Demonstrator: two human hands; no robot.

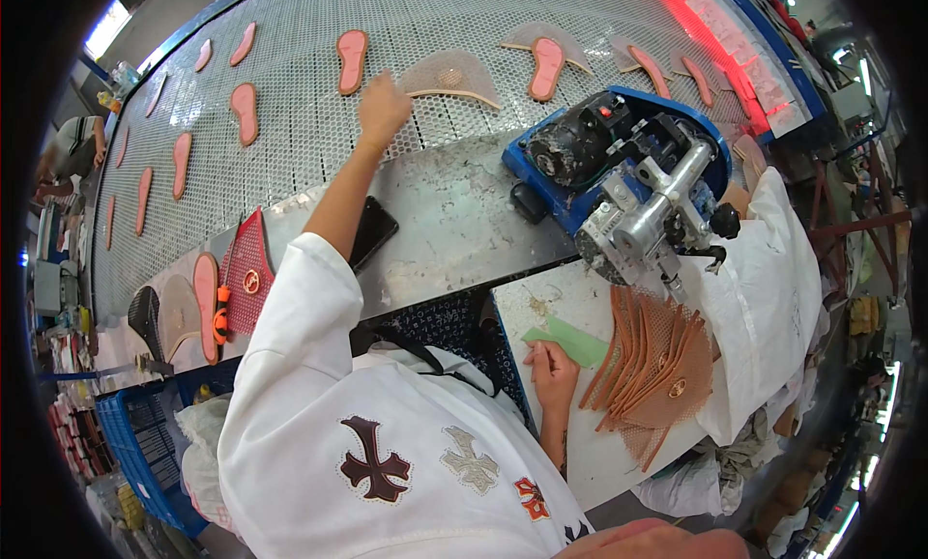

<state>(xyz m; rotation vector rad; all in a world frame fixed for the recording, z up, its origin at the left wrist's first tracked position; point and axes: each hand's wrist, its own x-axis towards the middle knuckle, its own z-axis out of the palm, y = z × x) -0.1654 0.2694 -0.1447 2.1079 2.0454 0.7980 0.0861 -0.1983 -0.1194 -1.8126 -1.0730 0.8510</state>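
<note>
The person's left hand (383, 107) stretches out over the mesh conveyor belt (309, 143), fingers spread loosely and holding nothing, its fingertips just beside a translucent mesh shoe piece (450, 78) lying flat on the belt. Pink insoles (352, 59) lie scattered across the belt around it. The right hand (554, 373) rests on the white worktable (580, 443), fingers curled lightly, touching a green slip of paper (572, 341) without gripping it. Just right of it a fanned stack of brown mesh pieces (659, 366) sits below a blue machine (619, 168). A black phone (371, 232) lies by the left forearm.
</note>
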